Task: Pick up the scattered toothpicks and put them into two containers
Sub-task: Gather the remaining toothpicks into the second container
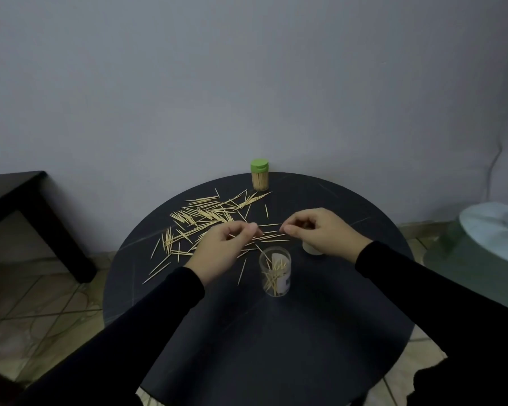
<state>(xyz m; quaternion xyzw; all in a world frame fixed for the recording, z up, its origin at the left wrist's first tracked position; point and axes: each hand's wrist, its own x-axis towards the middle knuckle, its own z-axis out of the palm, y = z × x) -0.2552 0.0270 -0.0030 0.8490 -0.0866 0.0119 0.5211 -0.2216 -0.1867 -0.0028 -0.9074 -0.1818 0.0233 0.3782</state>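
Scattered toothpicks (pixel 206 218) cover the worktop (pixel 276 332) far-left. Clear cup (pixel 275 271) near centre holds a few; green-lidded jar (pixel 259 174) at far edge is packed full. Your left hand (pixel 220 247) and right hand (pixel 320 230) each pinch toothpicks, grip closed.

Round black table (pixel 276 347) bears toothpicks (pixel 200 215), two jars (pixel 274 271)

Round dark bench (pixel 276 332), toothpicks (pixel 206 215) scattered across its far left part, left hand (pixel 223 247) pinching a toothpick, right hand (pixel 320 230) with fingers curled beside it, clear container (pixel 274 272) partly filled near both, green-lidded full container (pixel 259 174) at the far edge.
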